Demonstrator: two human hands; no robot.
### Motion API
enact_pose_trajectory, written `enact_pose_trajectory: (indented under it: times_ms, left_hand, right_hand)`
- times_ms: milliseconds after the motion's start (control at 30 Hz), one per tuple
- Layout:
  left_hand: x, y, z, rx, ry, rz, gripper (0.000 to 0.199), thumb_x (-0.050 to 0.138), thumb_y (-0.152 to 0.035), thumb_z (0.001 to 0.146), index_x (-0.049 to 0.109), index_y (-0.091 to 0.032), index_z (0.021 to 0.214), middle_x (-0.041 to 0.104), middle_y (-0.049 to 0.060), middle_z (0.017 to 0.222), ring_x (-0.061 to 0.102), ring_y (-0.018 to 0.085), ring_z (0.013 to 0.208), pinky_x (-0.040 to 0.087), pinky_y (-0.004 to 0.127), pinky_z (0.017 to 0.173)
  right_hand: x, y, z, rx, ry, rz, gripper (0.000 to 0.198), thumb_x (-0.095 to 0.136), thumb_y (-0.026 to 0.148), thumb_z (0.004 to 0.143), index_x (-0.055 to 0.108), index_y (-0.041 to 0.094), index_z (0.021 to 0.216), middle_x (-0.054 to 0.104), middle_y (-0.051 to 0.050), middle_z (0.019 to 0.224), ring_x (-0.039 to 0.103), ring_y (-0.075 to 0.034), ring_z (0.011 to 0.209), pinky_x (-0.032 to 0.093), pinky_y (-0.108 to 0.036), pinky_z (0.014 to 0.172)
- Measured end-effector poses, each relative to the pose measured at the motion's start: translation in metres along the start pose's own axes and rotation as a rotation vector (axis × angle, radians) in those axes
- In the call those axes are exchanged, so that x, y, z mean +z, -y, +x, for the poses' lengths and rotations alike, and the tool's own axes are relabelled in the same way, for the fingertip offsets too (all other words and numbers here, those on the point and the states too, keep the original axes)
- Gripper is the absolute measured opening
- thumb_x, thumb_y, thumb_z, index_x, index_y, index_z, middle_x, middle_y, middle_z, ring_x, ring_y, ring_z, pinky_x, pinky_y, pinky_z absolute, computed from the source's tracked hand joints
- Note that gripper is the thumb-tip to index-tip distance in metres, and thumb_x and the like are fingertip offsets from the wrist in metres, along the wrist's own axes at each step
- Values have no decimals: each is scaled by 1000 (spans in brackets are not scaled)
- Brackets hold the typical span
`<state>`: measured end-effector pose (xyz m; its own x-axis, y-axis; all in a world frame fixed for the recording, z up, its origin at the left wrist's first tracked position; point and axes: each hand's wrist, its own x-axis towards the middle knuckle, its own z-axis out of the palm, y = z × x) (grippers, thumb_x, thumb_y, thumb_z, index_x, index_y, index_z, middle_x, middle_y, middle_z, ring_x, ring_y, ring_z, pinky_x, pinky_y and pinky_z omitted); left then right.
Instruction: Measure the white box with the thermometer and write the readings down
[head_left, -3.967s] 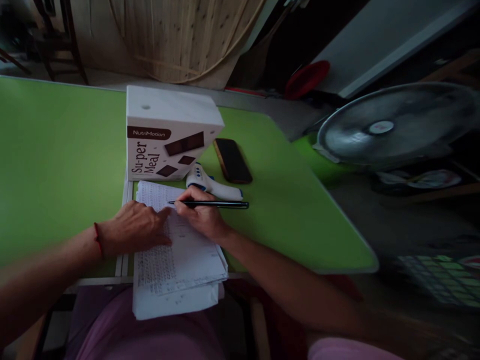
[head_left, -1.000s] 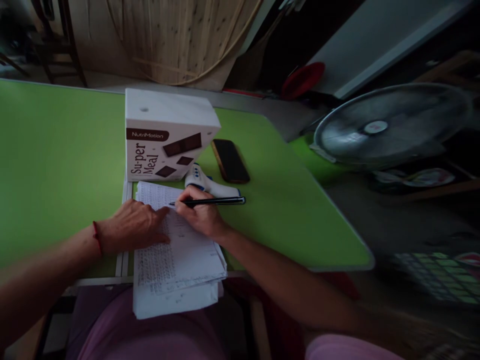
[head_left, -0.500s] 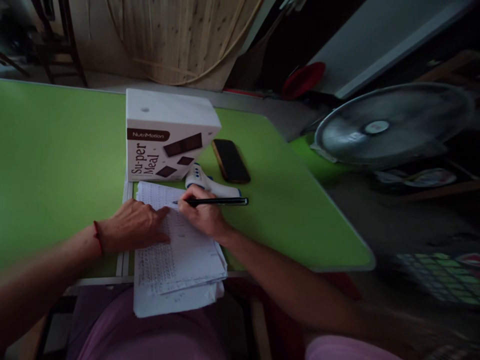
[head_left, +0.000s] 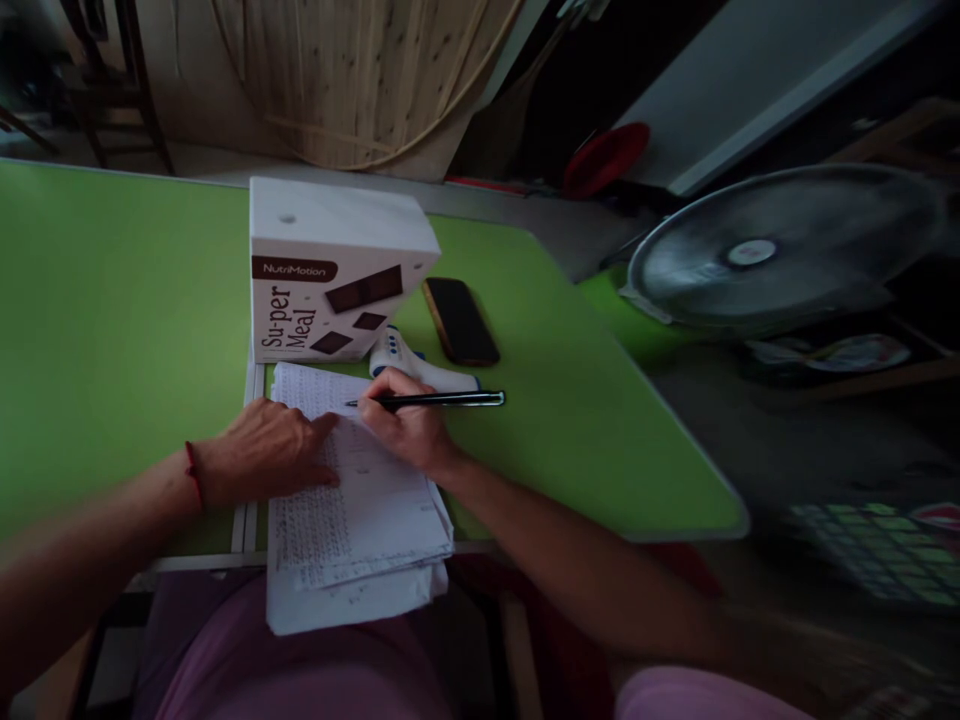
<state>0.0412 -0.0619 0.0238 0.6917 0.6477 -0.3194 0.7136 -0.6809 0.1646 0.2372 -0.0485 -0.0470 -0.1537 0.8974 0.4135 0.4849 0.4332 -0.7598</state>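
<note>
The black pen [head_left: 450, 399] lay nearly level across the view, its tip at the upper part of a stack of handwritten sheets [head_left: 390, 515]; whether the tip touched the paper could not be told. The right hand [head_left: 409, 422] held it, the grip closed on the barrel between thumb and fingers. The left hand [head_left: 274, 450] rested palm down on the left side of the stack, its grip apart, with thumb and index finger spread; a red cord bracelet [head_left: 193, 475] circled the wrist. The stack overhung the near edge of the green bench [head_left: 112, 330]. Just beyond it a white box [head_left: 300, 310], printed "NutriMotion Su-per Meal", stood upright. A white-and-blue handheld device [head_left: 450, 381] lay beside the box, partly covered by the right hand, with a dark phone [head_left: 461, 322] near it. Right of the bench stood a fan [head_left: 697, 265].
</note>
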Motion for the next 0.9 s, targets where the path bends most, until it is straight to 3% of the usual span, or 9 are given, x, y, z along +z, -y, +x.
enact_pose_trajectory:
  times_ms: [633,900]
  left_hand:
    - [0,-1,0,4,-3,-9,41,65,-37,96,60,-11,127,74,10,84,69,21,69,41,26,56]
    - [0,0,1,0,5,-26,40,66,-36,94,63,-11,125,75,11,86,70,25,73,40,29,57]
  right_hand:
    - [1,-3,1,-12,46,-16,13,57,27,79,51,24,67,55,5,58,48,-12,54,41,-26,55]
    - [-5,0,1,-71,-35,-44,13,57,26,82,52,24,71,55,4,59,51,-13,54,43,-27,56]
